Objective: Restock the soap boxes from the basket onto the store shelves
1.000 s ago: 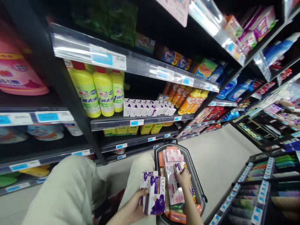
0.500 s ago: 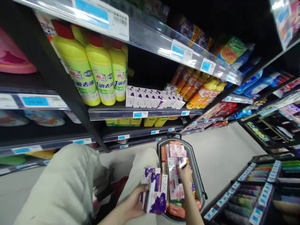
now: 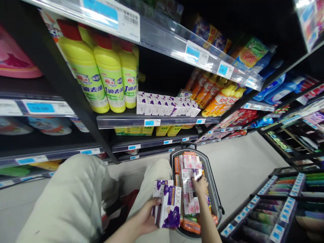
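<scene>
White and purple LUX soap boxes [image 3: 171, 208] are gripped in my left hand [image 3: 147, 216], in front of my knee; at least two overlap there. My right hand [image 3: 200, 186] reaches into a grey basket [image 3: 213, 182], its fingers closed round another white and purple soap box [image 3: 196, 174]. Pink and white soap boxes [image 3: 188, 199] fill the basket's middle beneath that hand. Orange packs [image 3: 191, 225] lie along the basket's sides and near end. On the shelf ahead stands a row of white and purple soap boxes [image 3: 162, 105].
Yellow dish soap bottles [image 3: 108, 76] stand left of the shelf's soap row, orange bottles [image 3: 220, 99] to its right. Above juts a shelf edge [image 3: 172, 42] with price tags. A lower rack [image 3: 268, 209] holds flat packs at right. Pale floor [image 3: 235, 162] lies beside the basket.
Both hands keep nearly the same place, each still on its soap boxes. The view has shifted very slightly.
</scene>
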A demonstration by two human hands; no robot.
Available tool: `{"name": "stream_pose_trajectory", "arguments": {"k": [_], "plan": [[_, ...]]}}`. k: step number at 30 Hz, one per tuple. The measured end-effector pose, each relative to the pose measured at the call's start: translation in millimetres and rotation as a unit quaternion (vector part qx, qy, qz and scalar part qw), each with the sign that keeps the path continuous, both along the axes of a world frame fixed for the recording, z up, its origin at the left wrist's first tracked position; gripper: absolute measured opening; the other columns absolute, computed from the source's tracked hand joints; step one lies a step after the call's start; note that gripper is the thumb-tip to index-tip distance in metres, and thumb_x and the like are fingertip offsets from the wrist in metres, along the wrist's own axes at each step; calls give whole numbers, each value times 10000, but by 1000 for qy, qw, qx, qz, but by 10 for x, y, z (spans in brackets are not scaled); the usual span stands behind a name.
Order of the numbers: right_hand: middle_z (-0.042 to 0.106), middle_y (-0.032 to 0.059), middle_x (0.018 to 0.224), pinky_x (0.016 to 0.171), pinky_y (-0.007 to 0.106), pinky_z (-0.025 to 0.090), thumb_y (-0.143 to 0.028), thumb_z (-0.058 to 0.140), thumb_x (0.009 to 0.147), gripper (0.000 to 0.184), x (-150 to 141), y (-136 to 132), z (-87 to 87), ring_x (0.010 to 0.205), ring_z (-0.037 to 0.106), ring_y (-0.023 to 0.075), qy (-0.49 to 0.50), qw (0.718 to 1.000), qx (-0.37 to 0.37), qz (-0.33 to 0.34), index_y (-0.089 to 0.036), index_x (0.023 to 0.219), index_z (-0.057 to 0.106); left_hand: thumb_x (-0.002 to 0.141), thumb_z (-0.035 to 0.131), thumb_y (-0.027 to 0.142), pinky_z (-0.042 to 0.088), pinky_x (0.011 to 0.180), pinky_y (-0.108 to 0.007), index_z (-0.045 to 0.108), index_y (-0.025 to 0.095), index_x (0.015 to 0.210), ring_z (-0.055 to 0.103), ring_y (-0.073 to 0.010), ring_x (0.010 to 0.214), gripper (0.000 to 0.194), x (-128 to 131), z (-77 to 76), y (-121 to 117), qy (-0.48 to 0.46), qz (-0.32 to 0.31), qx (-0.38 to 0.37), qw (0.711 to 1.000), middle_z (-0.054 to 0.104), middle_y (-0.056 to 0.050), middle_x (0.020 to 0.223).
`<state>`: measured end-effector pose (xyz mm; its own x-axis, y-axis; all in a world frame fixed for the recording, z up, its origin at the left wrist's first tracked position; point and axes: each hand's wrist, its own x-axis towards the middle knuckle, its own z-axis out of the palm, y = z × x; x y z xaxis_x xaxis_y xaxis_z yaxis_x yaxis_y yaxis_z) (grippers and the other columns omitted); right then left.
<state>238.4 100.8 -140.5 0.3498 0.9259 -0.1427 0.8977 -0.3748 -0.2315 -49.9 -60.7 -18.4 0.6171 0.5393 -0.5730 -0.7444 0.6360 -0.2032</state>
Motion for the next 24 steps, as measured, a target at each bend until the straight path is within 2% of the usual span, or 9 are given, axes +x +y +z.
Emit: {"name": "stream_pose_trajectory", "arguments": {"k": [4, 7, 9, 11, 13, 16, 18, 21, 24], "plan": [[433, 290, 1375, 977, 521, 348, -596, 561, 728, 916, -111, -61, 277, 1228, 419, 444, 17, 998, 7, -61, -30, 1412, 337, 544, 704, 218, 456, 879, -492, 588, 86, 867, 647, -343, 843, 368, -4, 6, 10, -4, 1, 3, 1000, 683, -155, 833], [482, 283, 1316, 966, 460, 398, -599, 468, 798, 818, -344, -381, 636, 1175, 495, 374, 125, 983, 107, -82, -14, 1364, 388, 478, 784, 211, 477, 871, -444, 602, 58, 920, 643, -328, 871, 503, 43, -13, 6, 4, 12, 2, 1000, 686, -144, 835], [574, 202, 1206, 883, 379, 464, -602, 421, 841, 707, -583, -783, 857, 1031, 585, 286, 240, 956, 165, -42, -85, 1323, 438, 403, 849, 210, 483, 873, -405, 610, 59, 959, 636, -320, 917, 624, 103, -21, -13, 28, 27, 19, 999, 689, -125, 838], [632, 130, 1082, 818, 338, 493, -584, 455, 857, 630, -850, -1261, 1009, 925, 618, 234, 311, 935, 168, 37, -152, 1315, 448, 406, 876, 233, 484, 870, -383, 620, 71, 1008, 633, -308, 932, 673, 171, -17, -43, 70, 51, 70, 994, 692, -110, 871], [634, 126, 1085, 786, 338, 514, -571, 553, 814, 661, -1072, -1688, 1085, 919, 621, 236, 319, 928, 163, 105, -172, 1330, 445, 478, 868, 273, 481, 867, -374, 628, 88, 1071, 631, -297, 946, 666, 227, 2, -75, 103, 66, 141, 982, 689, -106, 922], [619, 147, 1139, 746, 361, 542, -538, 650, 748, 734, -1166, -2026, 1119, 920, 625, 258, 304, 933, 149, 121, -182, 1356, 445, 522, 862, 317, 470, 879, -360, 626, 107, 1141, 608, -301, 1013, 695, 268, 49, -106, 128, 56, 221, 965, 673, -117, 1001], [636, 133, 1103, 692, 346, 549, -530, 664, 727, 727, -1036, -2015, 1128, 855, 635, 244, 320, 931, 134, 113, -190, 1342, 478, 498, 873, 376, 475, 860, -364, 626, 112, 1152, 582, -322, 1059, 747, 267, 79, -109, 156, 43, 223, 961, 658, -131, 1043], [647, 112, 1084, 694, 324, 545, -557, 630, 734, 674, -707, -1719, 1110, 882, 638, 238, 315, 936, 134, 82, -194, 1293, 535, 476, 880, 436, 490, 835, -409, 631, 128, 1141, 545, -355, 1111, 774, 231, 101, -100, 157, 38, 192, 968, 631, -145, 1106], [633, 154, 1116, 796, 381, 522, -574, 621, 706, 693, -491, -1259, 967, 968, 621, 293, 168, 977, 132, 26, -149, 1249, 563, 457, 900, 367, 482, 874, -498, 652, 105, 1072, 533, -374, 1121, 714, 180, 90, -93, 105, 41, 180, 977, 619, -162, 1119]]}}
